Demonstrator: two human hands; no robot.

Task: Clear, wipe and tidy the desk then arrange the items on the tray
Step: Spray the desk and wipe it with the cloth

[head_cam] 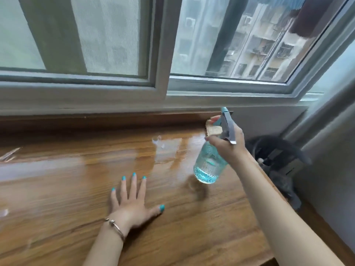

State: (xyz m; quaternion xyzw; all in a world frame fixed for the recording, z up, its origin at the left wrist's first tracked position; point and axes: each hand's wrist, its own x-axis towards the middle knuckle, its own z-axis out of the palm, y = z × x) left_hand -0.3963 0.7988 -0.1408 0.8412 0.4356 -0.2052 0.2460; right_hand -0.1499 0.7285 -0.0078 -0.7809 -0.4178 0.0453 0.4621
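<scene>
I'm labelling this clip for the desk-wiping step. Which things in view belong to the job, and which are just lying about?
Part of the job:
- spray bottle, gripped by the right hand
- cloth or sponge, beside that hand
- wooden desk, with the left hand flat on it

Just lying about:
- dark chair past the desk's right edge
- window behind

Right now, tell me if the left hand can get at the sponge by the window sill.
Probably not easily: the left hand lies flat on the desk, and the spray bottle in the right hand hangs before the sponge.
</scene>
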